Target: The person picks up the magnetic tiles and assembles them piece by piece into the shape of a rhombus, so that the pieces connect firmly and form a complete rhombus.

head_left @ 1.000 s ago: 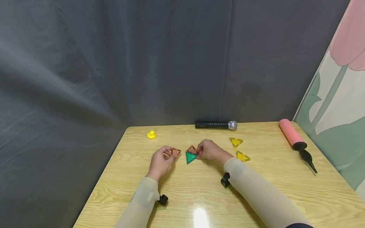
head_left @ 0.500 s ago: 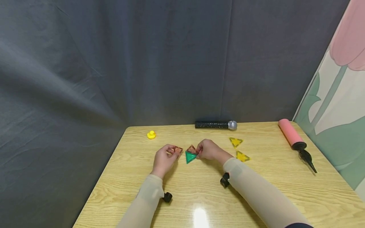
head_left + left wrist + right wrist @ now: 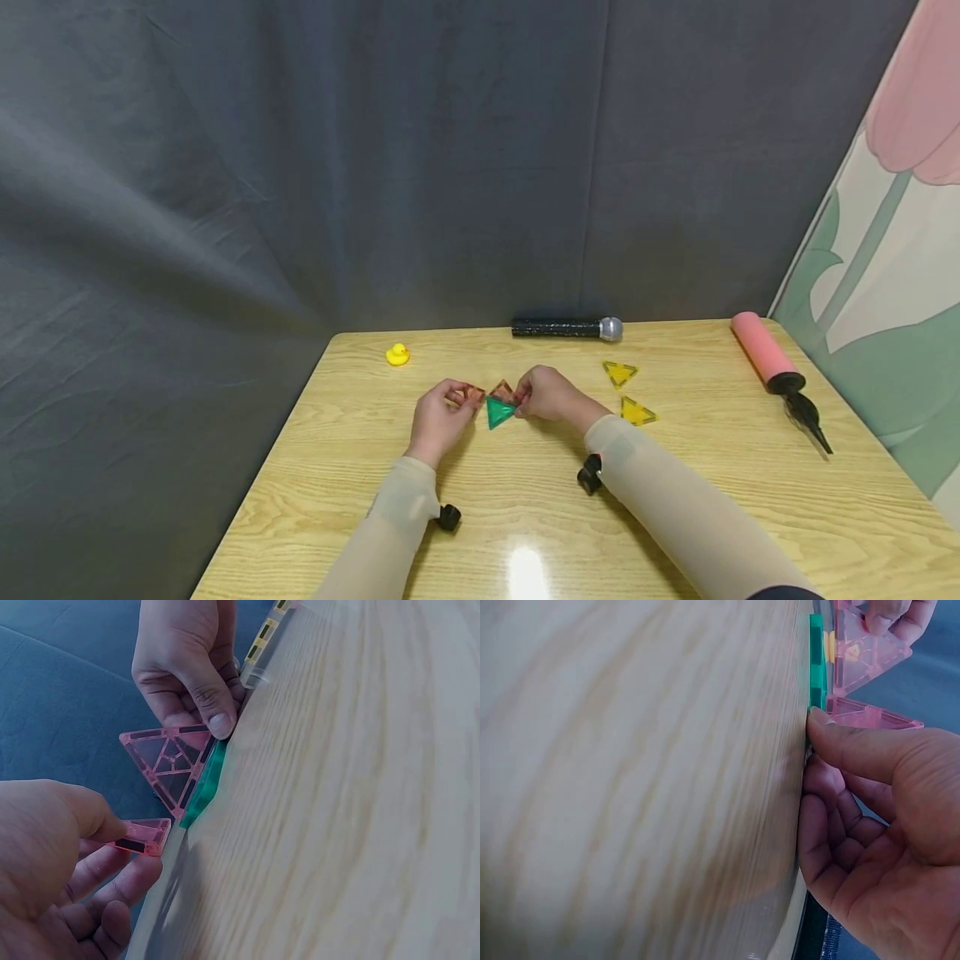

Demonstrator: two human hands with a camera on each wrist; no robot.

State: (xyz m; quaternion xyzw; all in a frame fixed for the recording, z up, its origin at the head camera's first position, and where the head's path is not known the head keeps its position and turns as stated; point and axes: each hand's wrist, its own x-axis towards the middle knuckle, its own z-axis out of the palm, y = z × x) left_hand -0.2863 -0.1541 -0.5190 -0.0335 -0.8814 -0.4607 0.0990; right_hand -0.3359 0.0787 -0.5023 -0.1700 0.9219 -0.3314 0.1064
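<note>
My left hand pinches a see-through red triangular magnetic tile between thumb and fingers, raised over the table. Just right of it, a green triangular magnetic tile lies on the wood. Along the green tile's far edge stands a second red triangular tile, tilted up. My right hand pinches the right-hand corner where these two meet, its thumb tip at the green tile's end. The other fingers curl in beneath the palm in the right wrist view. The held red tile is right by the standing one.
Two yellow triangular tiles lie right of the right hand. A black microphone rests at the back edge, a rubber duck at back left. A pink hand pump lies far right. A dark curtain hangs behind the table.
My left hand has moved right with its red tile, closing the gap to the standing red tile. The right hand and the green tile have stayed in place.
</note>
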